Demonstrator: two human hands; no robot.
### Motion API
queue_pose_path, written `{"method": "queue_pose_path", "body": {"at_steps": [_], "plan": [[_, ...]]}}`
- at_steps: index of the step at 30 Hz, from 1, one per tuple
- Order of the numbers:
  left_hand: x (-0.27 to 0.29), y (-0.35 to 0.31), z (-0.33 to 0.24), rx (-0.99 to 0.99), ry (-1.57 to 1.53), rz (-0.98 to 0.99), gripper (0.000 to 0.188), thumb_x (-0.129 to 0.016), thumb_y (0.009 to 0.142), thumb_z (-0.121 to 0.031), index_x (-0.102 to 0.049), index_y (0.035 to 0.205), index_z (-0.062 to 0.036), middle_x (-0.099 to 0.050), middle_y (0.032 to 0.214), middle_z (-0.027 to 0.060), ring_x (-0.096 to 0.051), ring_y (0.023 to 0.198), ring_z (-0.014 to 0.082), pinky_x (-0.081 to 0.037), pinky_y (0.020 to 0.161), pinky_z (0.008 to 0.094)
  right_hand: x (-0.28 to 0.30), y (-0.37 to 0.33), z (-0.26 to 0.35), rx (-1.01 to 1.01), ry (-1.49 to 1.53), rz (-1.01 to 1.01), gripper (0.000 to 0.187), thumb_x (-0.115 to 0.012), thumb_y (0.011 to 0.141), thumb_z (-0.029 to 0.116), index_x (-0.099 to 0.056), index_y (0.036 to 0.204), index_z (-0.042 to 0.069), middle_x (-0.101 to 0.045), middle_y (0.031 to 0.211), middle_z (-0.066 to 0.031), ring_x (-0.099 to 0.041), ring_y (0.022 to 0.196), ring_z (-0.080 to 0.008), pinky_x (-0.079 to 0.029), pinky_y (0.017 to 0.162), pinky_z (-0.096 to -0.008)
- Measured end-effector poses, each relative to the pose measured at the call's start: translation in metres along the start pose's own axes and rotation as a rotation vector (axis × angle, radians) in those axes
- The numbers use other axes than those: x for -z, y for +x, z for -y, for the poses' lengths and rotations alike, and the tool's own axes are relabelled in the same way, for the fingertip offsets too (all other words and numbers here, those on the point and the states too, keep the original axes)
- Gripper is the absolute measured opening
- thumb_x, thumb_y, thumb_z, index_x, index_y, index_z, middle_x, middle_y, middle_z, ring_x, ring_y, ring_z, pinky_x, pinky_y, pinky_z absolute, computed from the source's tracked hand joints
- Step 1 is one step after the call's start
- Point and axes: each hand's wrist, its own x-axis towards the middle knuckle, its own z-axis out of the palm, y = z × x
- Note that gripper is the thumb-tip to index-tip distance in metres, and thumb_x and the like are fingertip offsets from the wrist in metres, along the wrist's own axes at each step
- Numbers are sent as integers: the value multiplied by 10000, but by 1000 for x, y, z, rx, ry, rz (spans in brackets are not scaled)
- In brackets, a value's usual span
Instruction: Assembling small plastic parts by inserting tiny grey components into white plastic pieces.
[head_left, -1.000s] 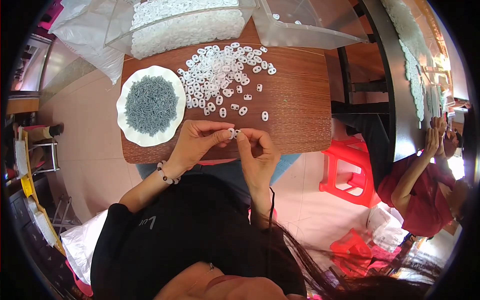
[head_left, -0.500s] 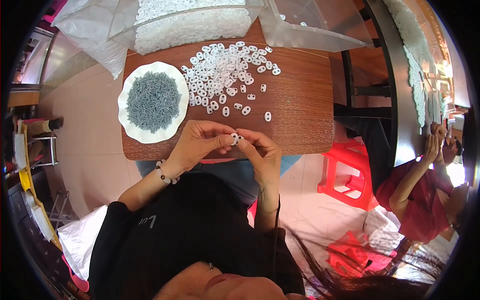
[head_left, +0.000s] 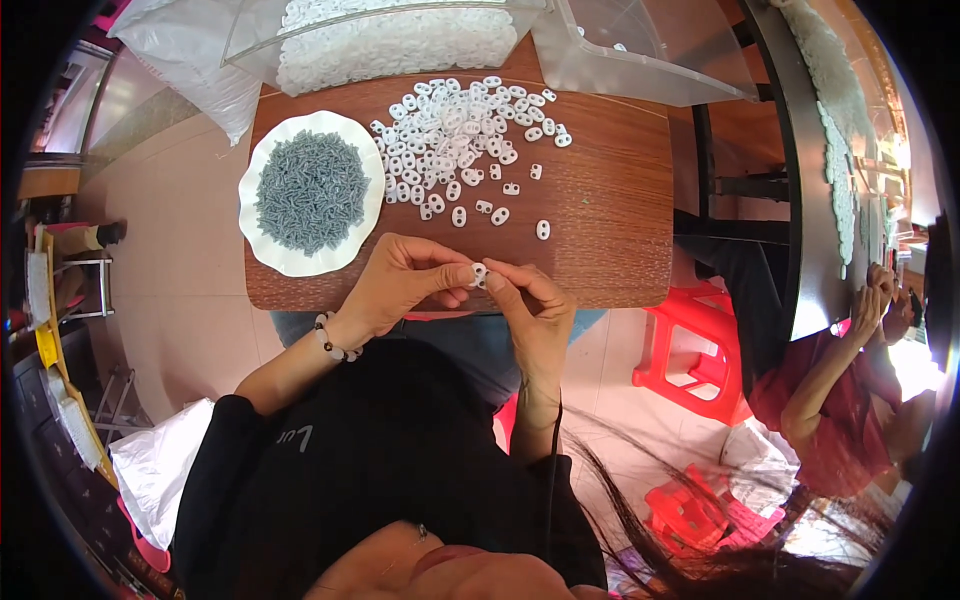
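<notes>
- Brown wood-grain bench [head_left: 610, 220] fills the upper middle of the view, round-cornered at its near edge, above a pale tiled floor [head_left: 190, 270].
- One small white two-holed piece [head_left: 480, 276] is held up between both hands, over the bench near that edge and in front of the chest, presumably to keep it close to the eyes.
- Fingers of the left hand [head_left: 395, 283] are clamped on its left side; those of the right hand [head_left: 535, 310] pinch its right. So small a thing probably leaves room only for tip grips. Whether a second bit is hidden in the pinch, I cannot tell.
- Loose white pieces [head_left: 440, 135] spread just beyond the hands, some singles nearest, likely so that either hand can reach them.
- Left of them, a scalloped white dish [head_left: 290, 262] keeps short grey pieces [head_left: 312, 190] heaped together, perhaps so that they do not roll or mix.
- Behind stand a clear bin [head_left: 258, 50] full of white pieces and another clear bin [head_left: 640, 85] holding few.
- To the right are a red stool [head_left: 655, 350] and a co-worker in dark red [head_left: 830, 420] at a dark bench [head_left: 815, 280].
</notes>
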Motion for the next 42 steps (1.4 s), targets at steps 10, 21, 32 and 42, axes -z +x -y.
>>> {"method": "queue_pose_path", "body": {"at_steps": [10,21,32,42], "plan": [[-1,-2,-5,-28,36,28,217,-714,832,-121,-687,967,47,-687,801,99,-628,636,104,-547,591,222,1,-1,-10,0,127,44,174,-650,865,20,-674,1029,-35,-655,901,-54,-597,837,-97,-455,740,-201],[-7,-7,-11,29,23,27,183,-708,837,-123,-696,942,27,-684,778,84,-626,625,99,-535,580,213,5,-5,-17,-62,394,119,226,-646,882,84,-650,1070,-43,-663,976,-110,-632,864,-151,-513,782,-258],[-15,-11,-17,51,20,43,184,-706,843,-138,-700,935,21,-693,794,80,-633,625,96,-535,587,208,3,-6,-12,-66,454,134,401,-702,845,225,-617,1107,-67,-671,953,-113,-605,779,-147,-485,715,-261],[-15,-15,-17,22,6,76,210,-715,837,-139,-693,949,37,-685,789,92,-638,654,109,-542,616,218,-3,-4,-12,163,166,292,503,-498,963,371,-535,1274,-23,-552,1225,-126,-542,1095,-195,-437,932,-304]]}}
